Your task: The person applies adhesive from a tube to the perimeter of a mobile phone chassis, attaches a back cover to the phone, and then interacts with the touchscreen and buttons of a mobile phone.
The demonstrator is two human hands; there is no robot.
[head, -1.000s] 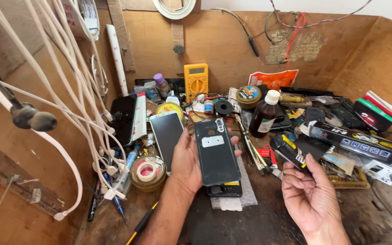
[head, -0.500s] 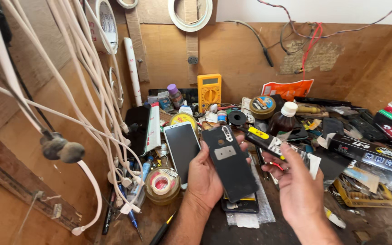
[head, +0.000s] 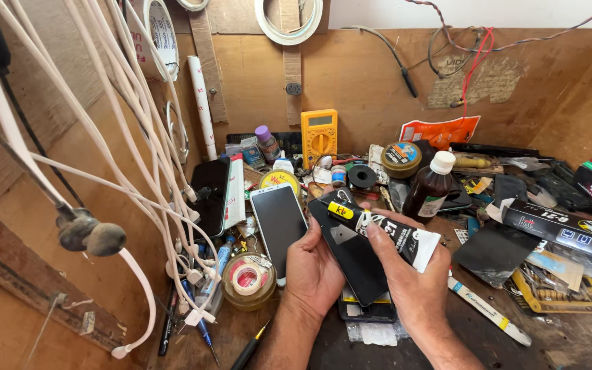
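My left hand (head: 314,272) grips a dark phone back panel (head: 354,264) from below, tilted over the cluttered bench. My right hand (head: 409,274) holds a black-and-white glue tube (head: 388,233) with a yellow band near its black nozzle; the tube lies across the upper part of the panel, nozzle pointing left. A second phone (head: 280,220) with a white frame lies screen-up just left of my left hand. Another dark phone (head: 366,312) lies under the panel, partly hidden.
White cables (head: 104,137) hang down the left side. A tape roll (head: 249,277) sits by the phone. A yellow multimeter (head: 318,130), a brown bottle (head: 429,188), a white pen (head: 488,312) and several boxes and tools crowd the back and right of the bench.
My right hand, empty a second ago, has picked up the glue tube from the right and brought it over the back panel. The view has moved closer to the bench.
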